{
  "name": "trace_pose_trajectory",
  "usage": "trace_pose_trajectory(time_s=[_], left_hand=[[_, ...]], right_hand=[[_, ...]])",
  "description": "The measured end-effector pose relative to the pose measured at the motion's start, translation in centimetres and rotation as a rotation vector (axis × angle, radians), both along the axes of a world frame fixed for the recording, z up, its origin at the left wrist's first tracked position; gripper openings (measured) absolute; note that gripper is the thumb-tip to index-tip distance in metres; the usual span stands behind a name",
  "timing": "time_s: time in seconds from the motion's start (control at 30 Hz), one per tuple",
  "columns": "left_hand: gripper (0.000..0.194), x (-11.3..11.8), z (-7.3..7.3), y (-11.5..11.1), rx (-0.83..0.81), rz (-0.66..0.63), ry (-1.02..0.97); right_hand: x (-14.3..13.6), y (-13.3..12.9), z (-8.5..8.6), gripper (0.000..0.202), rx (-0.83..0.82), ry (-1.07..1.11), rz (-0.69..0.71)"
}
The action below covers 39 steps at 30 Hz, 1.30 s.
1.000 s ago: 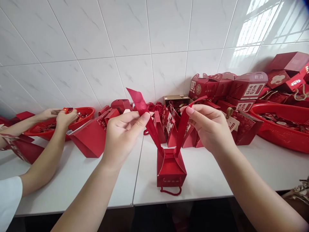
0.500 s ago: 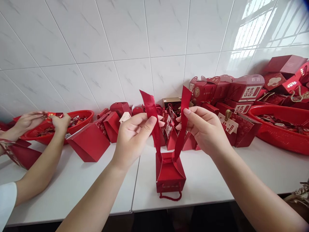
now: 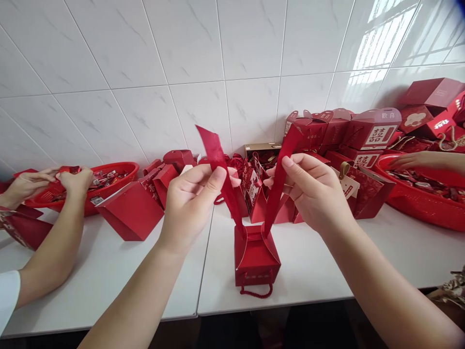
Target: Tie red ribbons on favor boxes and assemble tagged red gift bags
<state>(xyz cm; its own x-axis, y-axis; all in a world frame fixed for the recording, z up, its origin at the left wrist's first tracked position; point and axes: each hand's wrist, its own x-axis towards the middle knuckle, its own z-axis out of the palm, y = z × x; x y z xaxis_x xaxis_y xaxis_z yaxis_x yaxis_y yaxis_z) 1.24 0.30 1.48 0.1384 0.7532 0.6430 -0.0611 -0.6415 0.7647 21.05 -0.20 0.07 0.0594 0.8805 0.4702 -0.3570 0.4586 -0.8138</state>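
Note:
A small red gift box (image 3: 257,257) stands on the white table, a twisted red cord handle (image 3: 257,293) hanging at its front. Two ends of a red ribbon rise from the top of the box and spread apart in a V. My left hand (image 3: 194,203) pinches the left ribbon end (image 3: 215,150) between thumb and fingers, above and left of the box. Its counterpart, the right ribbon end (image 3: 286,150), is pinched in my right hand (image 3: 314,191). Both ribbon tips stick up past my thumbs.
Red baskets of wrapped sweets stand left (image 3: 123,169) and right (image 3: 428,213). Red gift boxes (image 3: 374,128) are stacked against the tiled wall; a larger red bag (image 3: 132,211) stands left. Another person's hands (image 3: 74,182) hold something red. A further hand (image 3: 414,160) reaches into the right basket.
My hands have moved slightly farther apart, widening the ribbon's V. At the right basket another person's hand has come into view. The box has stayed in place on the table.

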Motion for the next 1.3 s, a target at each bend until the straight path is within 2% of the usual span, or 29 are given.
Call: trace_pose_trajectory(time_s=[0.13,0.2,0.33,0.43,0.53,0.6,0.67,0.77,0.9,1.0,1.07,1.13,1.23,1.3], left_hand=[[0.017,0.8,0.2,-0.3,-0.132,-0.114,0.108],[0.028,1.1,0.2,-0.2,-0.208,-0.138,0.115],[0.047,1.3,0.0,0.0,-0.28,-0.099,0.142],[0.046,1.3,-0.4,0.1,-0.26,-0.038,0.258],[0.035,1.2,-0.9,0.1,-0.196,-0.012,0.375],[0.029,0.8,-1.2,0.1,-0.208,-0.086,0.406],[0.031,0.3,-1.5,0.4,-0.285,-0.206,0.379],[0.03,-0.4,-1.8,1.1,-0.411,-0.317,0.224],[0.022,-0.7,-1.7,1.6,-0.52,-0.345,0.052],[0.02,-0.4,-1.6,1.1,-0.553,-0.361,0.042],[0.02,-0.3,-2.0,0.7,-0.462,-0.302,0.104],[0.026,-0.3,-2.6,0.3,-0.214,-0.1,0.221],[0.031,-0.8,-3.9,0.0,0.198,0.254,0.353],[0.031,-1.5,-4.6,0.1,0.314,0.362,0.376]], right_hand=[[-0.5,0.1,0.3,0.015,-0.021,-0.138,-0.013],[-0.6,0.0,0.1,0.011,-0.01,-0.213,0.027],[-0.4,-0.2,-0.8,0.004,0.036,-0.21,0.205],[-0.4,-0.1,-1.5,0.006,0.021,-0.205,0.342],[-0.7,0.2,-1.9,0.011,0.014,-0.173,0.393],[-0.6,0.6,-1.8,0.011,0.031,-0.174,0.422],[-0.2,0.8,-1.7,0.01,0.075,-0.258,0.435],[0.8,0.9,-1.3,0.011,0.273,-0.52,0.318],[1.6,0.5,-1.2,0.023,0.714,-0.914,0.034],[1.5,0.3,-1.5,0.029,0.883,-1.092,-0.206],[1.4,0.3,-2.0,0.028,0.901,-1.113,-0.295],[1.3,0.1,-2.7,0.028,0.868,-1.035,-0.327],[1.3,-0.6,-4.1,0.032,0.704,-0.799,-0.385],[1.6,-1.3,-5.4,0.034,0.587,-0.693,-0.412]])
